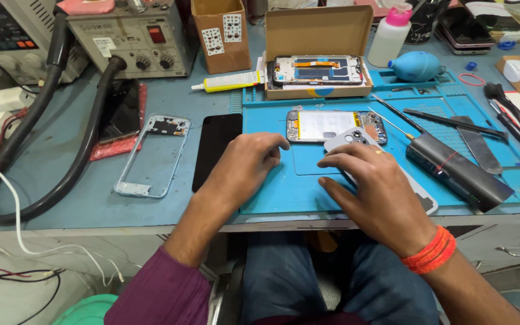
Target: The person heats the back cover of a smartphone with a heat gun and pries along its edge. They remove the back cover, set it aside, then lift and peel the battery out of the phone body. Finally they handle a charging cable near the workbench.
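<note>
Head cam looking straight down at a grey-blue workbench (61,198), with a blue repair mat (308,186) covering the 3 o'clock half. Up at 11 o'clock sits a grey hot-air station (130,39) with its thick black hose (43,180) looping down toward 9. At 12 there's an open cardboard box (320,36) with a stripped phone lying in it. A black tool pouch (458,174) lies at 3 o'clock.

Right hand (377,189) is pressed flat on a grey phone back cover (356,139), fingers spread, resting on it rather than gripping. Left hand (248,165) is loosely curled, knuckles down on the mat's edge, holding nothing I can see. Just past both hands toward 12 is the opened phone (335,125), battery showing. A black screen panel (215,150) and a pale phone frame (151,156) lie toward 9.
</note>
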